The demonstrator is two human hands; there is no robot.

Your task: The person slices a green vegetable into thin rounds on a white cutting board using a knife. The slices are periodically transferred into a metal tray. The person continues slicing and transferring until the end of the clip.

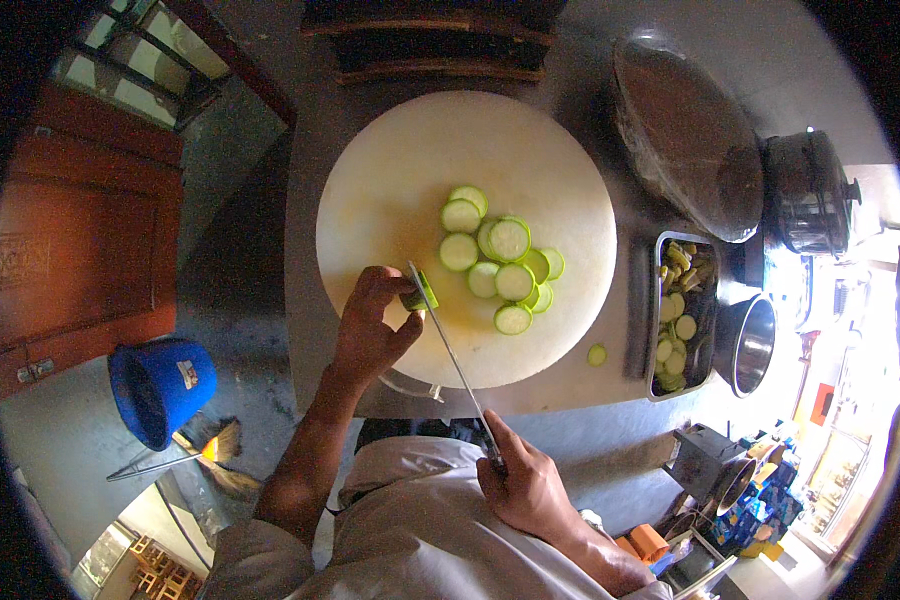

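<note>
On a round white cutting board [390, 165], my left hand [371, 322] grips a short piece of green zucchini [414, 300] near the board's lower left. My right hand [525, 480] is closed around the handle of a long kitchen knife [454, 352]. The blade slants up to the left, and its tip end lies at the zucchini piece; whether it has cut in cannot be told. Several round zucchini slices [510, 238], pale inside with green rims, lie in a loose, partly overlapping group right of my left hand.
One slice [596, 355] lies on the table [570, 397] off the board. To the right are a metal tray [651, 330] of cut vegetables, a steel bowl [754, 345], a large plastic-wrapped round object [690, 142] and a lidded pot [806, 191]. A blue bucket [169, 386] is on the floor at left.
</note>
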